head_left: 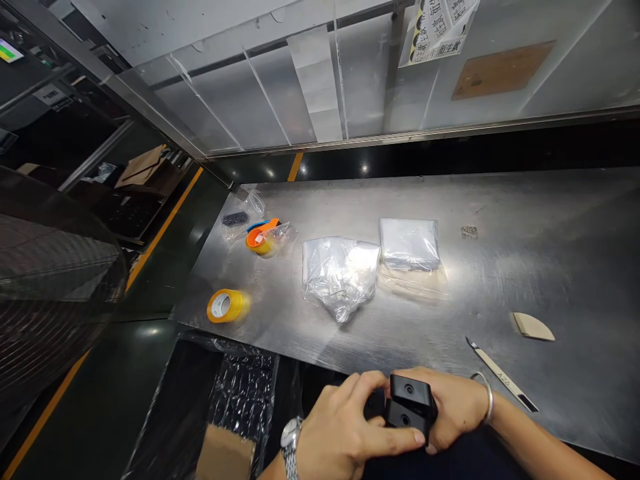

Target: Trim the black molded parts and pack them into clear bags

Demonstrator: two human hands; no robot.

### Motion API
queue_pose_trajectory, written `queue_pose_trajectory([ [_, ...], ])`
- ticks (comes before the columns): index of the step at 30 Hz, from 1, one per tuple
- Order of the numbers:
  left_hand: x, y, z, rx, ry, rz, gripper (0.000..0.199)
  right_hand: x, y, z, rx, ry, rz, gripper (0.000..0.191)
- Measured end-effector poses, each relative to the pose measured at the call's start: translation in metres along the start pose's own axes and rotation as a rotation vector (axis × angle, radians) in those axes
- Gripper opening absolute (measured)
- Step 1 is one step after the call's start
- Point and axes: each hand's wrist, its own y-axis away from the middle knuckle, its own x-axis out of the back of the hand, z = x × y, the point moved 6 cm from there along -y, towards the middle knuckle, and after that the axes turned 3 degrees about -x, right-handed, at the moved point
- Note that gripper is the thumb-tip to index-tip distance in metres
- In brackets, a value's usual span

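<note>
Several small black block-shaped parts [409, 389], at least two with a round hole in the end, are bunched between my hands at the table's front edge. My left hand [345, 419], with a watch on the wrist, is closed on them from the left, its index finger lying along the lower block. Around their right side wraps my right hand [453, 401], which wears a bangle. What the parts are I cannot tell. A craft knife [500, 375] with a pale handle lies to the right, near a folded beige piece [534, 327].
On the metal table [510, 273] are clear bags [341, 273], a stack of plastic sleeves [409, 243], a tape roll [226, 305] and an orange tape dispenser [260, 240]. A plastic-lined box [240, 400] stands at front left, a fan guard [55, 287] beyond.
</note>
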Motion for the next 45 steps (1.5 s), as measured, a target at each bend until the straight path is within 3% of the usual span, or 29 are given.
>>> queue_pose_trajectory([
  [6, 0.007, 0.003, -0.010, 0.034, 0.128, -0.096, 0.053, 0.000, 0.000, -0.003, 0.020, 0.059, -0.002, 0.053],
  [12, -0.001, -0.003, -0.020, 0.075, 0.145, -0.230, 0.063, -0.001, -0.001, -0.001, -0.003, 0.115, -0.023, 0.050],
  [21, 0.002, 0.002, -0.022, 0.003, 0.194, -0.177, 0.057, -0.003, -0.001, 0.003, 0.034, 0.134, -0.031, 0.057],
  [24, 0.007, -0.002, -0.023, 0.014, 0.174, -0.186, 0.058, -0.002, -0.003, 0.002, 0.036, 0.137, -0.021, 0.055],
  [28, 0.008, -0.013, -0.017, 0.030, 0.043, -0.299, 0.060, -0.001, -0.007, -0.002, 0.026, 0.195, -0.019, 0.051],
  [32, 0.011, -0.020, -0.010, -0.032, -0.018, -0.358, 0.050, -0.003, -0.008, -0.002, 0.026, 0.217, -0.057, 0.060],
  [35, 0.017, -0.018, -0.012, -0.083, 0.128, -0.278, 0.046, -0.003, -0.006, 0.000, 0.032, 0.162, -0.059, 0.065],
  [37, 0.019, -0.015, -0.018, -0.077, 0.320, -0.162, 0.046, -0.002, -0.004, 0.003, 0.018, 0.099, -0.037, 0.061],
  [42, 0.013, -0.001, -0.038, 0.028, 0.835, 0.335, 0.049, -0.003, 0.003, 0.010, -0.041, -0.022, -0.011, 0.058],
  [45, 0.001, 0.007, -0.038, 0.058, 0.960, 0.526, 0.044, -0.004, 0.008, 0.012, -0.064, -0.031, -0.007, 0.061],
])
